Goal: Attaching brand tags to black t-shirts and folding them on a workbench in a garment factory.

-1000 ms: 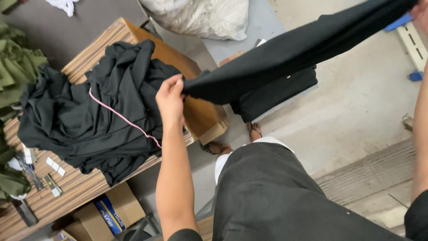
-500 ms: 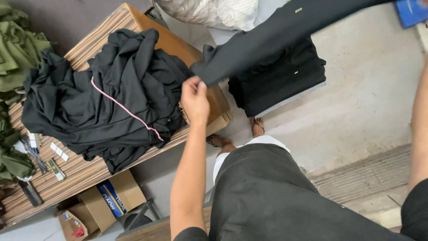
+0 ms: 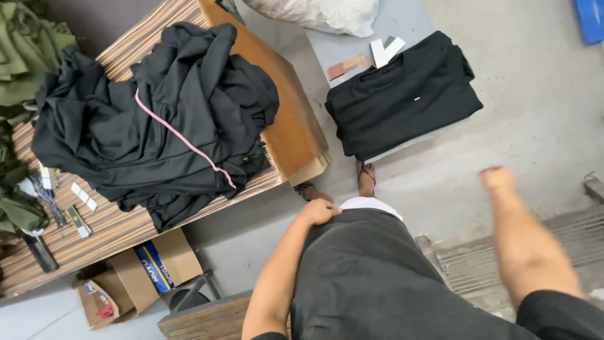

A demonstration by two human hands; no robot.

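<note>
My left hand (image 3: 319, 211) lies curled against the hem of my dark shirt (image 3: 377, 283), with nothing separate visible in it. Out to the right, over the concrete floor, my right hand (image 3: 497, 179) is blurred; it looks closed and empty. A neat stack of folded black garments (image 3: 402, 94) rests on a grey board (image 3: 352, 44) on the floor ahead of my sandalled feet (image 3: 365, 177). A loose heap of black garments (image 3: 157, 119) with a pink cord across it covers the wooden table (image 3: 296, 126) to the left.
Green garments (image 3: 28, 50) lie at the table's far left, with small tags and tools (image 3: 78, 201) near its edge. Open cardboard boxes (image 3: 151, 264) sit under the table. A white sack (image 3: 321, 12) is at the top, a blue crate (image 3: 591, 19) top right.
The black garment that both hands held stretched out has been let go and now lies on the folded stack. Both hands have dropped back toward my body.
</note>
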